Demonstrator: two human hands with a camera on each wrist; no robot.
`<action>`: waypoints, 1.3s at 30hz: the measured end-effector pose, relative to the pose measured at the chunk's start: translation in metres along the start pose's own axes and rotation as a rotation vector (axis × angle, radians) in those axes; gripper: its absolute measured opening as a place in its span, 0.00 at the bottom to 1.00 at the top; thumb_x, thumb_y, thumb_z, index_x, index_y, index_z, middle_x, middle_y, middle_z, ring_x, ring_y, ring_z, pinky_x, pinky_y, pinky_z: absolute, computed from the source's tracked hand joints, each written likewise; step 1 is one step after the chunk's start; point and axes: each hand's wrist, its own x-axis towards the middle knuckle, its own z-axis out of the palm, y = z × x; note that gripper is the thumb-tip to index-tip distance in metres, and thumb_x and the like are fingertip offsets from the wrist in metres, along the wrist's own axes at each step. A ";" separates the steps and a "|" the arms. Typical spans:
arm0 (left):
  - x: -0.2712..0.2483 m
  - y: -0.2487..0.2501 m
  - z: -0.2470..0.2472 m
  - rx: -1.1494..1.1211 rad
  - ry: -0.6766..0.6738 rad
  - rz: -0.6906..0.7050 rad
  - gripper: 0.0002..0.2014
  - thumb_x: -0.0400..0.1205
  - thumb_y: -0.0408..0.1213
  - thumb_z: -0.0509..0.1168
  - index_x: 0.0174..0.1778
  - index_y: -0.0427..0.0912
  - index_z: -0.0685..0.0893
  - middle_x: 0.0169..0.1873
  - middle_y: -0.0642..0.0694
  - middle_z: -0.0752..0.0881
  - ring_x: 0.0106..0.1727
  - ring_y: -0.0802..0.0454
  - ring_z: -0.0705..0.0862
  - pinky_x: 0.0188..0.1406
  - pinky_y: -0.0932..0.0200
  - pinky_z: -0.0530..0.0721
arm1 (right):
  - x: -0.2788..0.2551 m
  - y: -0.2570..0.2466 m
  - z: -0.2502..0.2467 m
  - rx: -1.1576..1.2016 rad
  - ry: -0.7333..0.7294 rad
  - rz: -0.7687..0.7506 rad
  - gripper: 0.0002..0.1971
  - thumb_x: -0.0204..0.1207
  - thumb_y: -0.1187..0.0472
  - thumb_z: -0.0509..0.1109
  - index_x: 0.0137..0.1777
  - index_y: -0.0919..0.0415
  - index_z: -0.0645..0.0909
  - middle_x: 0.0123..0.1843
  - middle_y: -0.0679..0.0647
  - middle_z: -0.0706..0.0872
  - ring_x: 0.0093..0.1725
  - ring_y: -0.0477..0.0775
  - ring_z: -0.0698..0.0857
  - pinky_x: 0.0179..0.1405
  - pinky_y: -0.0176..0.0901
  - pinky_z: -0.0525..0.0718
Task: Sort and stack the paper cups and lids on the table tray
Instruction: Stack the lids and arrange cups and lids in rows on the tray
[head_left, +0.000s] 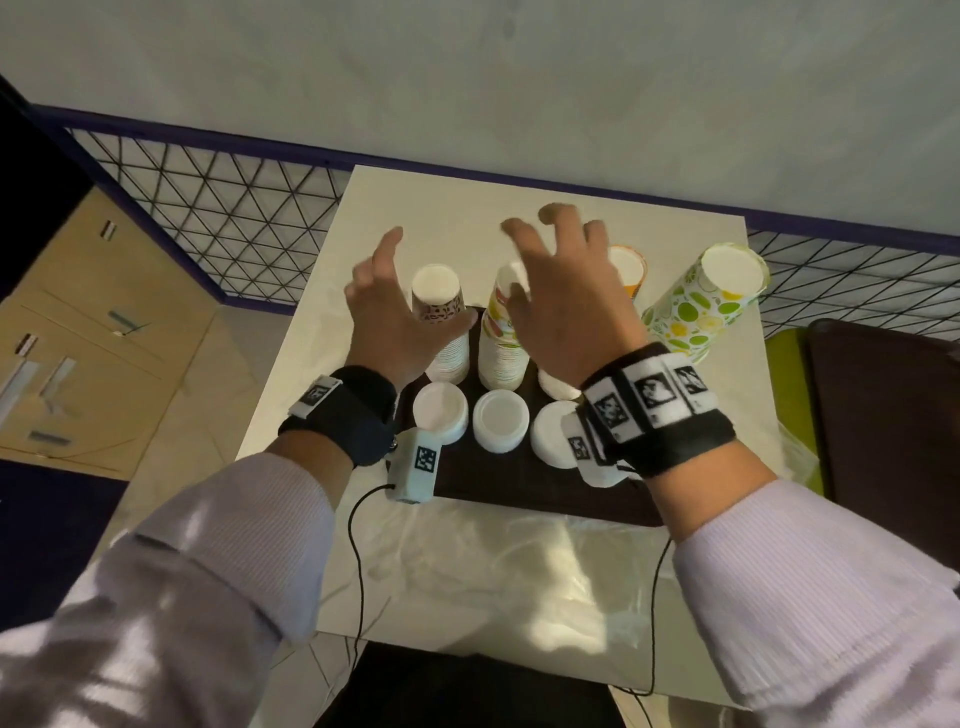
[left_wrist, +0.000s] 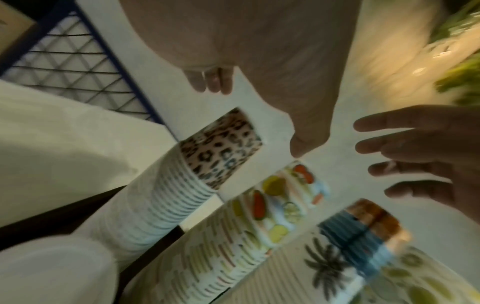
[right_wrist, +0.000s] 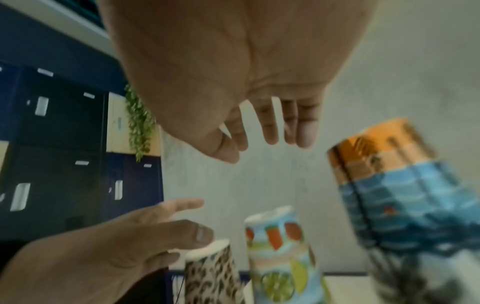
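Several stacks of upturned paper cups stand on a dark tray (head_left: 519, 488): a leopard-print stack (head_left: 440, 322) (left_wrist: 182, 185) (right_wrist: 210, 275), a fruit-print stack (head_left: 501, 338) (left_wrist: 259, 218) (right_wrist: 283, 253), an orange-and-blue stack (head_left: 628, 270) (right_wrist: 405, 197) and a lime-print stack (head_left: 701, 306) at the right. Piles of white lids (head_left: 501, 421) line the tray's near side. My left hand (head_left: 387, 306) hovers over the leopard stack, fingers spread, holding nothing. My right hand (head_left: 556, 291) hovers over the fruit stack, fingers spread and empty.
The white table (head_left: 415, 208) stands against a pale wall. Crumpled clear plastic wrap (head_left: 493, 566) lies on its near part. A wire-mesh rail (head_left: 208, 202) runs behind the table, with cardboard boxes (head_left: 93, 332) to the left and a dark chair (head_left: 883, 415) to the right.
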 end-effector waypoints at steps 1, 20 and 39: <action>-0.003 0.010 -0.005 0.026 0.055 0.081 0.51 0.69 0.53 0.83 0.86 0.49 0.65 0.77 0.39 0.73 0.78 0.42 0.70 0.80 0.50 0.65 | -0.003 0.008 -0.009 0.034 0.075 0.023 0.28 0.76 0.63 0.69 0.78 0.57 0.75 0.74 0.64 0.75 0.67 0.68 0.76 0.56 0.53 0.81; -0.019 0.077 0.038 0.498 -0.100 0.405 0.21 0.81 0.31 0.73 0.71 0.48 0.85 0.63 0.44 0.87 0.51 0.39 0.90 0.44 0.49 0.88 | -0.020 0.066 0.021 -0.141 -0.137 0.081 0.27 0.68 0.65 0.78 0.69 0.58 0.80 0.62 0.70 0.78 0.37 0.68 0.83 0.35 0.51 0.82; -0.035 0.132 0.045 0.346 -0.043 0.470 0.39 0.76 0.55 0.74 0.83 0.50 0.74 0.75 0.46 0.79 0.53 0.48 0.89 0.44 0.60 0.85 | -0.048 0.103 -0.065 0.055 0.214 0.135 0.27 0.76 0.60 0.65 0.77 0.59 0.77 0.78 0.66 0.73 0.76 0.69 0.71 0.71 0.58 0.77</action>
